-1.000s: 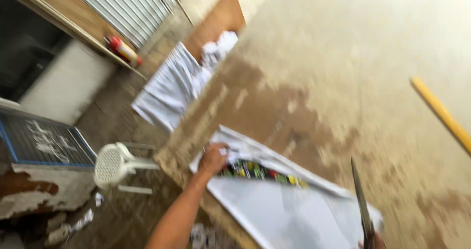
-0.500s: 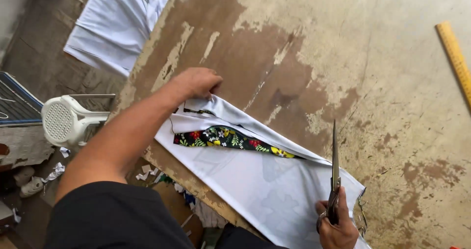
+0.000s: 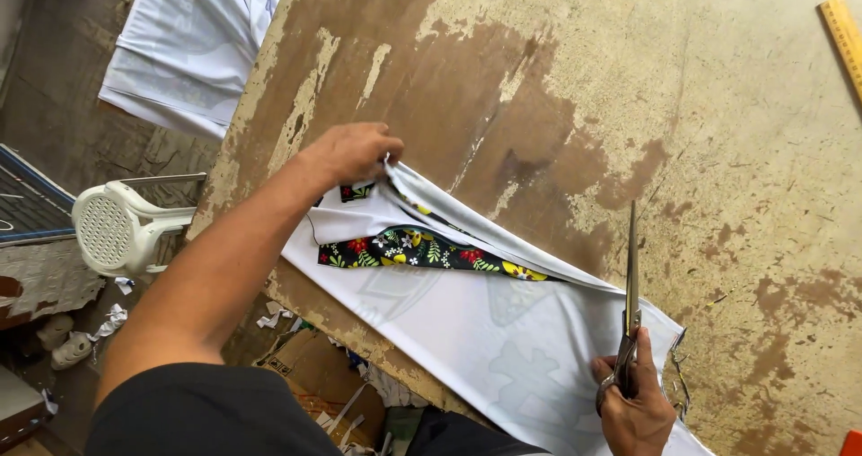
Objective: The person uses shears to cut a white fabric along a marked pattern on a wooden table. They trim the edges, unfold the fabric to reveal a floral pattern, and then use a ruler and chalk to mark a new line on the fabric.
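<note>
White cloth point(image 3: 467, 330): spread along the near edge of the worn table point(image 3: 700, 133), running from the upper left corner under the left hand down to the bottom right by the right hand; faint pale pattern showing on its surface.
Cloth's top layer: lifted and folded back at the left corner, a narrow white strip running diagonally toward the scissors.
Floral fabric point(image 3: 409, 249): black with red, yellow and white flowers, lying between the white layers, showing as a long thin wedge pointing right.
Left hand point(image 3: 352, 151): arm stretched across the table edge, fingers curled and pinched on the raised corner of the white cloth.
Right hand point(image 3: 636, 411): closed around the handles of the scissors, resting on the cloth's lower right end.
Scissors point(image 3: 630, 294): long metal blades closed together, pointing straight away from the body, lying along the cloth's right edge.
Frayed threads point(image 3: 675, 380): just right of the right hand, at the cloth's cut edge.
Table: wooden top, paint worn to brown patches.
Yellow ruler point(image 3: 844, 34): far top right of the table, well apart from the cloth.
White plastic chair point(image 3: 121, 227): on the floor, left of the table.
Second white cloth point(image 3: 189, 48): hanging off the table's far left corner.
Cardboard and scraps point(image 3: 314, 375): on the floor under the near edge.
</note>
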